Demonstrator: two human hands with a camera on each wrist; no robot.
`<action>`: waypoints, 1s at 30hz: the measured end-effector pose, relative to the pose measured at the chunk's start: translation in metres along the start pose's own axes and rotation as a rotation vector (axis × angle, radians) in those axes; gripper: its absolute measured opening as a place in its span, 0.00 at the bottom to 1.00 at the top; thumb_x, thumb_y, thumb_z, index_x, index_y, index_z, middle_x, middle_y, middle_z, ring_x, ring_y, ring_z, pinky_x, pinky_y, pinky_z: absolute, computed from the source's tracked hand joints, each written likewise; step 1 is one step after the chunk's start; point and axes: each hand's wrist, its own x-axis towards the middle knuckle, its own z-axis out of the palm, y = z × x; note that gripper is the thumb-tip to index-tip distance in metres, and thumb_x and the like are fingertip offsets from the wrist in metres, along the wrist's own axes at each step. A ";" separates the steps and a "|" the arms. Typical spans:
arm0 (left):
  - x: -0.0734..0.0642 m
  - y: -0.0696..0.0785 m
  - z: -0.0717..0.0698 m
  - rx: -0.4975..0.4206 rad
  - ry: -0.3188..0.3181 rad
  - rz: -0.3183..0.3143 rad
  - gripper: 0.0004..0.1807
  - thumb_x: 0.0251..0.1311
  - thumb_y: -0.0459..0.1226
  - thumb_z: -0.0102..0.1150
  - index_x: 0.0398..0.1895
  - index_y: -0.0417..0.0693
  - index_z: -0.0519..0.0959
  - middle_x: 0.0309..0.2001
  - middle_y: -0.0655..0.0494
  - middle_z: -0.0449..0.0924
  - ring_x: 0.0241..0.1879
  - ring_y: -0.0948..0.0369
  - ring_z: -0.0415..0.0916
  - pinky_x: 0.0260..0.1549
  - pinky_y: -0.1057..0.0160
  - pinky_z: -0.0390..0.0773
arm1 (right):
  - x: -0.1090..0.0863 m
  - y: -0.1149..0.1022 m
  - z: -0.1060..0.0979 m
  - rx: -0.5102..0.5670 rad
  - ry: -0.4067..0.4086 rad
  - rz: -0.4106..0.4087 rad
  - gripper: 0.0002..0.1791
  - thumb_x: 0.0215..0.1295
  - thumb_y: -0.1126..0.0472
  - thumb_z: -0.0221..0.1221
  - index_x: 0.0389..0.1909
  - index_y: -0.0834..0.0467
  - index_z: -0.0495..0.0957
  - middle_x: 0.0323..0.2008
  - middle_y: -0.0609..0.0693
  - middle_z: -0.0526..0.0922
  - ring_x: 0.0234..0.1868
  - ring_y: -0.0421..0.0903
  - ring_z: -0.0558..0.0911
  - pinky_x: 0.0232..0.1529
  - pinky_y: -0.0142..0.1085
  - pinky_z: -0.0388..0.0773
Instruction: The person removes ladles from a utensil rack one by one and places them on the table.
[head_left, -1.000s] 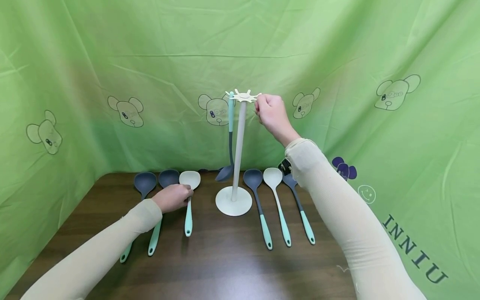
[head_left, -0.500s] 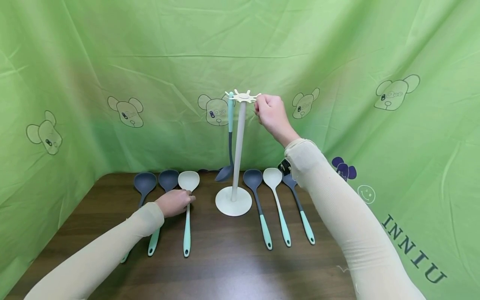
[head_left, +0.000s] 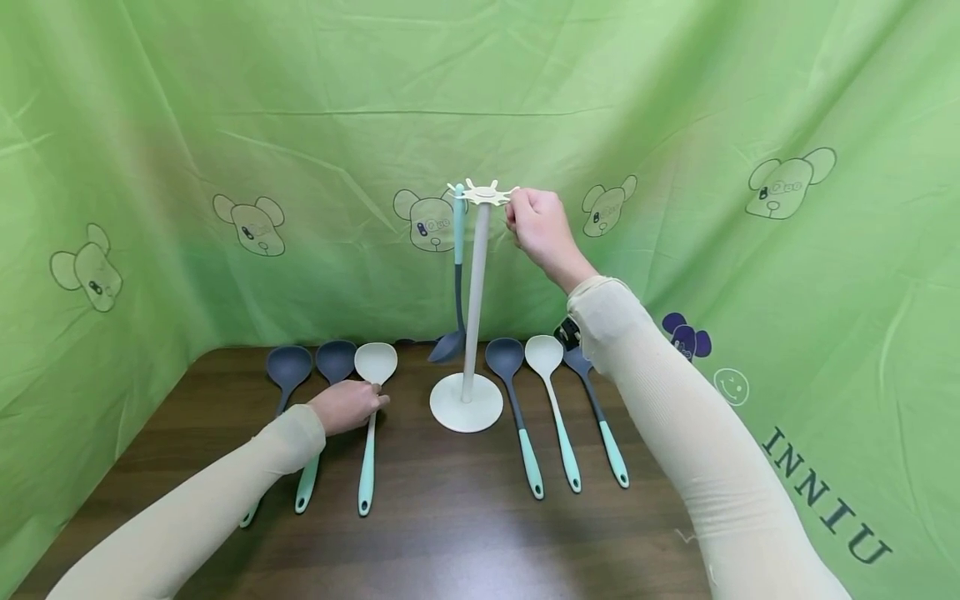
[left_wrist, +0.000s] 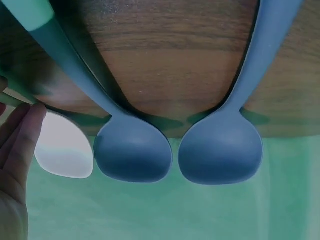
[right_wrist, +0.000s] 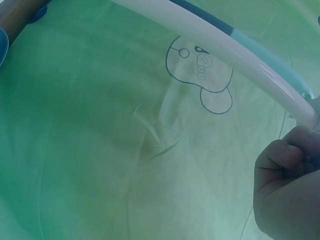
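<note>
My left hand [head_left: 347, 407] pinches the neck of a white ladle [head_left: 376, 363] with a mint handle, just below its bowl, at the left of the stand. In the left wrist view the fingertips are at the edge of the white bowl [left_wrist: 64, 147]. My right hand [head_left: 543, 232] is raised and grips one prong at the right of the hook ring [head_left: 487, 195] on top of the white utensil stand [head_left: 476, 308]. A dark blue ladle [head_left: 459, 292] hangs by its mint handle from the ring's left side. In the right wrist view, curled fingers [right_wrist: 285, 155] sit beside the pole's top.
Two dark blue ladles [head_left: 289, 367] [head_left: 336, 360] lie left of the white one, partly under the left forearm. Right of the round base [head_left: 466, 417] lie a dark blue ladle [head_left: 507, 358], a white ladle [head_left: 544, 357] and another dark blue utensil [head_left: 604, 425]. A green curtain [head_left: 337, 275] closes off the back.
The white ladle's handle end has come down toward the front and a little left, and the left hand has shifted slightly lower. My right hand keeps its grip on the stand.
</note>
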 end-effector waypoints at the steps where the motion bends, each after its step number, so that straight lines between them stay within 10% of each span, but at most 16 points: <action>1: -0.001 0.000 0.000 0.002 -0.002 0.003 0.08 0.53 0.29 0.71 0.30 0.47 0.80 0.26 0.50 0.79 0.24 0.58 0.79 0.21 0.63 0.78 | 0.000 0.000 0.000 0.000 -0.002 0.001 0.21 0.78 0.58 0.42 0.22 0.58 0.70 0.15 0.45 0.69 0.13 0.37 0.61 0.15 0.29 0.57; 12: 0.003 0.004 -0.006 -0.067 -0.048 -0.099 0.08 0.53 0.30 0.67 0.35 0.45 0.79 0.26 0.50 0.77 0.24 0.57 0.78 0.23 0.59 0.79 | 0.000 0.001 0.001 -0.031 0.006 -0.005 0.21 0.78 0.57 0.42 0.22 0.59 0.70 0.14 0.43 0.66 0.14 0.37 0.60 0.15 0.29 0.56; 19: 0.036 0.010 -0.032 -0.171 0.158 -0.235 0.09 0.55 0.34 0.66 0.34 0.45 0.75 0.24 0.55 0.73 0.19 0.61 0.71 0.19 0.59 0.74 | 0.001 0.005 0.001 -0.051 0.046 -0.047 0.22 0.79 0.57 0.41 0.23 0.58 0.71 0.17 0.44 0.68 0.16 0.38 0.61 0.17 0.29 0.57; 30: 0.094 0.013 -0.099 -0.600 0.350 -0.557 0.08 0.67 0.38 0.49 0.34 0.49 0.78 0.26 0.58 0.77 0.24 0.61 0.73 0.29 0.61 0.75 | 0.002 0.010 -0.009 0.128 0.034 -0.008 0.19 0.79 0.58 0.44 0.27 0.61 0.73 0.18 0.45 0.70 0.15 0.37 0.62 0.16 0.27 0.58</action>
